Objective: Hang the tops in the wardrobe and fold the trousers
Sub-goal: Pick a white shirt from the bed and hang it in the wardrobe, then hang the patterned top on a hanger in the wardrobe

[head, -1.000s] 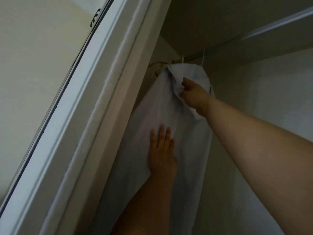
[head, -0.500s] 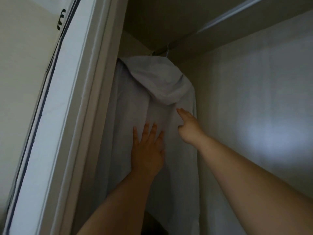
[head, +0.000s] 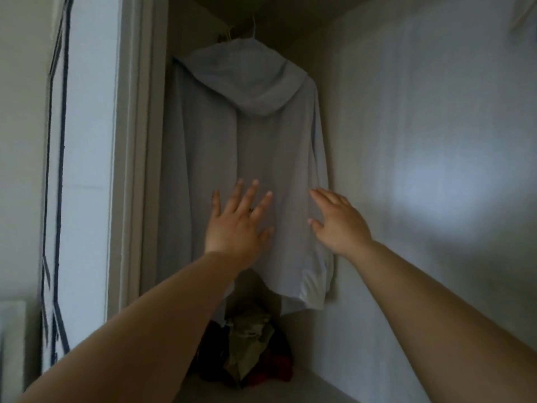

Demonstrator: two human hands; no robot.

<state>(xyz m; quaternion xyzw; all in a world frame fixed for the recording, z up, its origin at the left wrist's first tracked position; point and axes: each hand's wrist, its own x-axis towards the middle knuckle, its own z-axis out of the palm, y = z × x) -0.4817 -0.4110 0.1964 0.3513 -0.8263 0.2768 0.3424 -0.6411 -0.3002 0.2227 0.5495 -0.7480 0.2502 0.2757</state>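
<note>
Against the hanging top [head: 261, 141], left hand [head: 235, 225] and right hand [head: 338, 225] rest flat, fingers straight.

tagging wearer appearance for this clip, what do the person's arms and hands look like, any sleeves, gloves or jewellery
The left forearm and right forearm are bare right to the frame edge, with no sleeve in view. There are no gloves, watch or bracelet. The left hand wears a small dark ring on one finger; the right hand shows no ring.

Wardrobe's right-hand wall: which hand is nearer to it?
Right. The right hand is at the hanging top's edge beside that wall; the left hand lies on the top's middle, farther away.
</note>
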